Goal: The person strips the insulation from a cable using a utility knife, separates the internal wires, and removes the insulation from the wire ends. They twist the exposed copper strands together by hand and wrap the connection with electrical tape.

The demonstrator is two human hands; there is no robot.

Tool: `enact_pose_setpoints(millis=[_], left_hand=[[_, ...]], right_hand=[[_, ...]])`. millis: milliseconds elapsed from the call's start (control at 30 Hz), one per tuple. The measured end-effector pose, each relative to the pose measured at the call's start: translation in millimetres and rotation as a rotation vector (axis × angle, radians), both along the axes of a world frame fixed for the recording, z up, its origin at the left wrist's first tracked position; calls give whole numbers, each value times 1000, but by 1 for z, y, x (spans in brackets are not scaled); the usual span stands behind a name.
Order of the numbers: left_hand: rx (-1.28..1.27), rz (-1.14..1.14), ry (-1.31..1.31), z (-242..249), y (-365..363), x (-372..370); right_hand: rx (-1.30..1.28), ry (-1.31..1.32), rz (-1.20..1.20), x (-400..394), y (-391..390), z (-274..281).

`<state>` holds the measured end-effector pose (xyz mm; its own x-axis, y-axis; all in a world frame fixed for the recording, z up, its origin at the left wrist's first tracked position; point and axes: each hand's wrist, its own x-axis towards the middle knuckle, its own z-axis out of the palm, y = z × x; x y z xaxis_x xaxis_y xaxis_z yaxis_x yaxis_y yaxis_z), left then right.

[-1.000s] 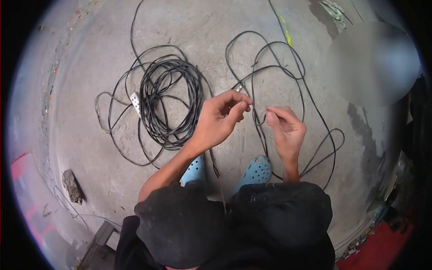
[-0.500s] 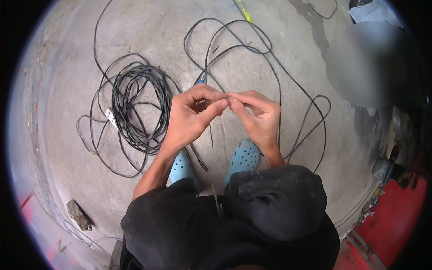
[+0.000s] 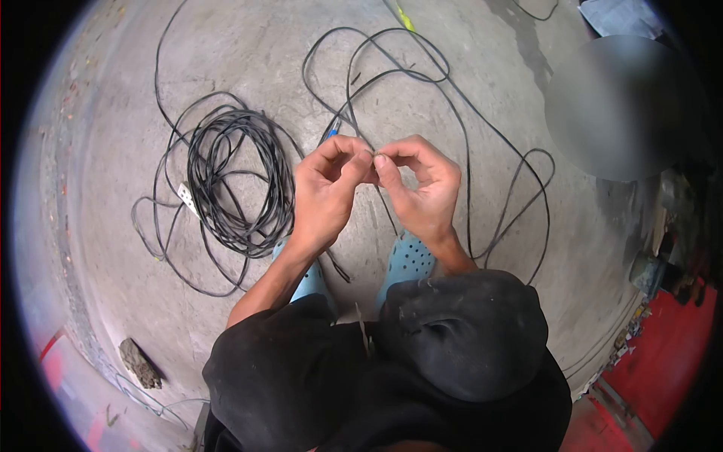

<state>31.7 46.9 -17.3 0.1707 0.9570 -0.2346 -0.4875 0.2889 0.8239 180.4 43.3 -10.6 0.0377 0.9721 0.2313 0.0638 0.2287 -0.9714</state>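
Note:
In the middle of the head view, my left hand point(image 3: 327, 177) and my right hand point(image 3: 424, 181) meet fingertip to fingertip, both closed in a pinch. A thin black cable point(image 3: 387, 212) runs up to the pinched fingers, and its lower end hangs below them. The exact spot being gripped is hidden by the thumbs and fingers. Just beyond my left hand lies a tool with a blue part point(image 3: 332, 131), partly covered by my fingers.
A large coil of black cable point(image 3: 197, 162) lies on the concrete floor at left, beside a white socket strip point(image 3: 186, 197). Loose cable loops point(image 3: 468, 162) spread ahead and right. Blue clogs point(image 3: 410, 260) stand below my hands. A stone point(image 3: 139, 363) lies lower left; a round grey object point(image 3: 617, 109) is upper right.
Both hands have shifted slightly, the left fingers drawing upward and the fingertips curling closer together. The hanging cable end has swung to the right. More of the blue-marked tool shows.

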Motion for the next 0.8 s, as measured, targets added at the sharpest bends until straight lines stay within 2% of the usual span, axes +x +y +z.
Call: enact_pose_setpoints(millis=[100, 200, 300, 433, 600, 800], left_hand=[[-30, -62, -93, 2, 0, -2], [81, -33, 0, 11, 3, -11], [475, -100, 480, 25, 8, -25], [767, -165, 765, 28, 19, -29], [851, -37, 856, 29, 14, -23], [752, 29, 947, 28, 5, -25]], right_hand=[[-173, 155, 51, 1, -3, 5], [-175, 124, 39, 5, -3, 2], [-148, 93, 78, 10, -4, 2], [-154, 120, 126, 9, -3, 3], [-52, 92, 125, 11, 0, 3], [-176, 167, 132, 6, -4, 1]])
